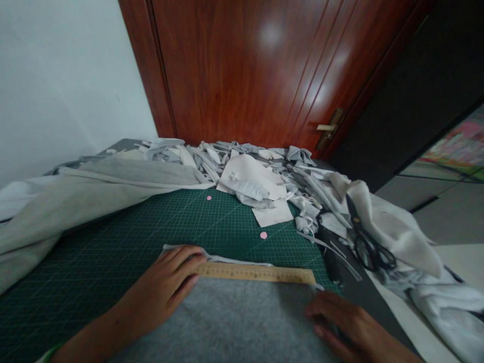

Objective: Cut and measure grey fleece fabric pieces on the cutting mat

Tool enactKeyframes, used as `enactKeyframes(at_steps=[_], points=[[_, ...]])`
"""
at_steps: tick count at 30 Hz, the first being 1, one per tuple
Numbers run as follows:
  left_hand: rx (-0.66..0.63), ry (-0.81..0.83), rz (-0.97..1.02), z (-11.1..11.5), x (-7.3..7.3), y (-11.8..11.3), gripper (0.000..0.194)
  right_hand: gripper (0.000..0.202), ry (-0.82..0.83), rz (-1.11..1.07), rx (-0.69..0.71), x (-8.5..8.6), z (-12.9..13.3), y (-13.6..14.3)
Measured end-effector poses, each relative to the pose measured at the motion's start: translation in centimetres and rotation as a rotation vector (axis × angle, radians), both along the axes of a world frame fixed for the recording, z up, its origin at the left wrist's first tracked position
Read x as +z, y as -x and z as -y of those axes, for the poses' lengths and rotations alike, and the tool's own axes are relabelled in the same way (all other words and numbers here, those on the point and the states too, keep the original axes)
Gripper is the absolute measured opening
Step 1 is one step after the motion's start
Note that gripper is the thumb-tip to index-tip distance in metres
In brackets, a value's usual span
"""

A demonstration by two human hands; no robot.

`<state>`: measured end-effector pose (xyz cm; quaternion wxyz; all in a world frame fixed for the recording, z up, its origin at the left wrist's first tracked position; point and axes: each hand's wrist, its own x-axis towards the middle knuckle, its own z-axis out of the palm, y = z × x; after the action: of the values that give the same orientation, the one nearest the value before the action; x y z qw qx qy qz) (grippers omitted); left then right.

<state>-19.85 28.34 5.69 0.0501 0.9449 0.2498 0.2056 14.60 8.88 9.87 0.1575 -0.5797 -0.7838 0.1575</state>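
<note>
A wooden ruler (257, 272) lies across the far edge of a piece of grey fabric (242, 317). My left hand (176, 277) grips the ruler's left end, fingers over it and thumb on the near side. A strip of white cloth (238, 261) shows just beyond the ruler. Close to the right end of the ruler, my right hand (344, 320) rests at the fabric's right edge with its fingers curled. What those fingers hold, if anything, is hidden in shadow. The fabric lies on a green cutting mat (151, 222) with grid lines.
Black-handled scissors (366, 244) lie on cloth at the right. Grey and white fabric scraps (260, 176) heap along the back. A long pale cloth (94, 194) covers the left side. Two pink discs (263, 235) sit on the mat. Behind stands a wooden door (234, 70).
</note>
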Motion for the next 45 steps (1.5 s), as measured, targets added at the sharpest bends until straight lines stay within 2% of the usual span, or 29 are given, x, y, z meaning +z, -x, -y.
enactKeyframes(at_steps=[2,4,6,8,10,16,21,24,30,33,36,41,45], points=[[0.005,-0.038,0.001,0.0,-0.1,0.0,0.029,0.022,-0.207,0.102,0.007,-0.1,-1.2,0.6],[0.017,-0.068,0.006,-0.1,-0.2,0.0,0.028,0.026,-0.358,0.218,-0.011,-1.6,-1.7,0.5],[0.030,-0.088,0.015,0.0,-0.4,0.0,0.028,0.032,-0.429,0.319,-0.075,-3.5,-1.6,-0.1],[0.039,-0.109,0.029,0.1,-0.6,0.0,0.029,0.036,-0.448,0.379,-0.156,-4.9,-1.2,-0.9],[0.051,-0.132,0.038,0.3,-0.8,0.0,0.029,0.038,-0.440,0.400,-0.233,-5.7,-0.9,-1.5],[0.105,-0.080,0.040,0.3,-1.0,0.1,0.029,0.040,-0.421,0.364,-0.351,-6.1,-2.7,-2.0],[0.117,-0.007,0.027,-0.2,-1.1,0.4,0.029,0.025,-0.347,0.184,-0.451,-6.2,-4.9,-2.2],[0.104,0.007,0.017,-0.4,-1.1,0.6,0.030,0.022,-0.354,0.162,-0.452,-6.3,-5.4,-2.3],[0.040,0.053,0.039,-0.6,-1.2,0.6,0.023,0.019,-0.507,0.194,-0.406,-7.3,-5.7,-2.7],[-0.004,0.103,0.034,-0.6,-1.0,0.5,0.025,0.020,-0.459,0.135,-0.359,-7.0,-5.8,-3.0],[-0.040,0.137,0.002,-0.2,-0.6,0.3,0.026,0.018,-0.313,0.011,-0.376,-5.9,-5.9,-3.3],[-0.072,0.040,-0.026,0.0,-0.6,0.2,0.025,0.019,-0.134,-0.106,-0.339,-4.2,-6.0,-4.5],[-0.016,-0.002,-0.027,-0.1,-1.2,0.1,0.025,0.019,-0.041,-0.119,-0.340,-3.8,-6.2,-5.3]])
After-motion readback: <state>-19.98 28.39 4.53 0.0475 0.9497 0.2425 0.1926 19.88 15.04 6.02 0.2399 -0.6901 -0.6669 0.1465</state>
